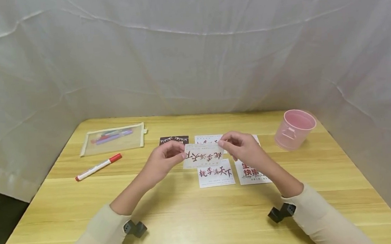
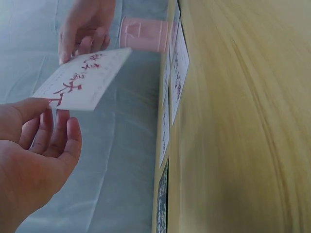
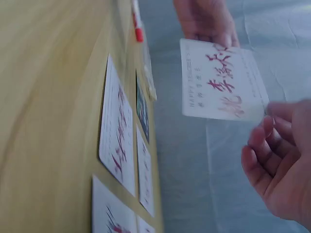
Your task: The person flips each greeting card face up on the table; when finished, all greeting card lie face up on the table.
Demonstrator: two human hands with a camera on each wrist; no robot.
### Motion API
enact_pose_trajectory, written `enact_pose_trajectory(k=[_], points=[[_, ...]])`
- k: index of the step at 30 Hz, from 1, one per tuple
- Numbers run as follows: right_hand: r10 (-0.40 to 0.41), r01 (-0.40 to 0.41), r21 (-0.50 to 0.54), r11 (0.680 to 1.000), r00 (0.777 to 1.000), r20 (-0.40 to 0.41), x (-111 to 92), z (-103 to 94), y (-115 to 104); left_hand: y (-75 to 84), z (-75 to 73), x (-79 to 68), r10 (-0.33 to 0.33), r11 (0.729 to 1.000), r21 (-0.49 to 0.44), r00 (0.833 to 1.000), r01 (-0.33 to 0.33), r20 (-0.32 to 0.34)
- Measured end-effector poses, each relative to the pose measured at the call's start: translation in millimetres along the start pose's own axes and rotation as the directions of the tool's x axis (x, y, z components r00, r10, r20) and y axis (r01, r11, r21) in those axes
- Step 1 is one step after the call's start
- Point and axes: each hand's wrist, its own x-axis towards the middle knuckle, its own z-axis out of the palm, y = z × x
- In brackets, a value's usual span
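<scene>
A white card with red Chinese lettering (image 1: 203,156) is held in the air, its writing upside down in the head view. My left hand (image 1: 162,161) pinches one end of it between thumb and fingers. At the opposite end, my right hand (image 1: 244,148) pinches the card's corner; the right wrist view shows that hand (image 3: 286,160) with its other fingers loosely bent. Below on the table lie a matching card (image 1: 216,176), a birthday card (image 1: 252,173) partly behind the right forearm, another white card (image 1: 204,138) and a dark card (image 1: 172,139), the last two partly covered.
A pink cup with a handle (image 1: 292,131) stands at the back right of the wooden table (image 1: 197,222). On the left lie a zip pouch (image 1: 127,143) with several pens inside and a red-capped marker (image 1: 98,167). Pale cloth (image 1: 190,60) hangs behind.
</scene>
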Motion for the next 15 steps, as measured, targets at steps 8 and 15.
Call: enact_pose_trajectory(k=[8, 15], points=[[-0.364, 0.36, -0.345, 0.867, 0.93, 0.055, 5.7, 15.4, -17.6, 7.7, 6.6, 7.2, 0.049, 0.999, 0.02, 0.998, -0.05, 0.041], [-0.376, 0.404, -0.267, 0.875, 0.914, 0.152, 5.6, 22.5, -20.2, 8.6, 13.3, 9.9, 0.043, 0.997, 0.06, 0.993, -0.05, 0.107]])
